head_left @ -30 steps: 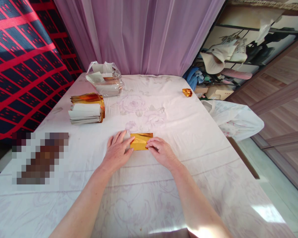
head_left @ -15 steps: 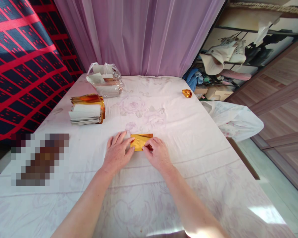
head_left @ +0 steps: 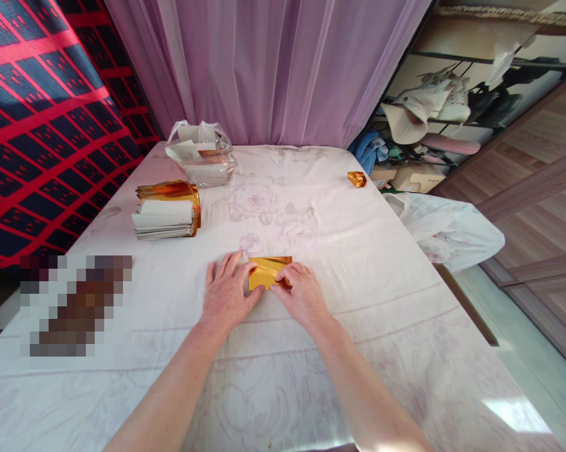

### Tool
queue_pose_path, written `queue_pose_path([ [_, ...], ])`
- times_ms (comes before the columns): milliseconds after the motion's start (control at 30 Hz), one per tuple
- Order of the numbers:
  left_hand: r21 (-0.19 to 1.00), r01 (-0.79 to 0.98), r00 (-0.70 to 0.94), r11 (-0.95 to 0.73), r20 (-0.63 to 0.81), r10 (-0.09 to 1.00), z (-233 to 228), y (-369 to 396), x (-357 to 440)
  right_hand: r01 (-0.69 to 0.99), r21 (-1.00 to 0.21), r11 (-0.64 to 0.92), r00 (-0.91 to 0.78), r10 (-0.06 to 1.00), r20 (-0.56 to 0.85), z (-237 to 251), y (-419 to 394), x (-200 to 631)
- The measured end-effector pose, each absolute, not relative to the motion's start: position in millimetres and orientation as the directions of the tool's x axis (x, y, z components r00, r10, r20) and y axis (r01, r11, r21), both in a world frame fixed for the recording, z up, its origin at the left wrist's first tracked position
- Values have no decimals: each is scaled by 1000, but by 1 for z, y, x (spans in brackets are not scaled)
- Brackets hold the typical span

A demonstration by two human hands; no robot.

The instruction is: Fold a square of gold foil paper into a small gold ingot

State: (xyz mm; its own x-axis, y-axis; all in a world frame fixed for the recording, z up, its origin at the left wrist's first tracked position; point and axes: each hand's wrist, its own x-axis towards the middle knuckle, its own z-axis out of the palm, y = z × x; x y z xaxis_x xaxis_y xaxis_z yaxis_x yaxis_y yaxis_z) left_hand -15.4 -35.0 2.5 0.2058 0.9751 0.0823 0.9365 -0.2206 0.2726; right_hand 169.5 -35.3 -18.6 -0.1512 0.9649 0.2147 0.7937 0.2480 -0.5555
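A folded sheet of gold foil paper (head_left: 268, 270) lies flat on the table's pale flowered cloth (head_left: 339, 251), in the middle. My left hand (head_left: 226, 292) rests flat on the cloth with its thumb and fingertips against the sheet's left edge. My right hand (head_left: 302, 294) presses on the sheet's lower right part, fingertips pinching its near edge. Both hands hide the sheet's near side.
A stack of white-and-gold paper sheets (head_left: 166, 210) sits at the left. A clear plastic bag of paper (head_left: 199, 154) stands at the back left. A small crumpled gold piece (head_left: 357, 179) lies near the right edge. A white bag (head_left: 447, 229) hangs off the right side.
My right hand has slid left along the gold sheet's near edge, towards my left hand. The left hand has barely moved.
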Motion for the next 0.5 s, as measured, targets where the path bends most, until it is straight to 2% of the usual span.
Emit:
queue_pose_path([
  [300, 301, 927, 209, -223, 81, 975, 3, -34, -16, 712, -648, 269, -218, 963, 161, -15, -31, 181],
  [500, 303, 923, 220, -236, 84, 972, 1, -34, -18, 789, -587, 180, -174, 982, 68, -7, -33, 191],
])
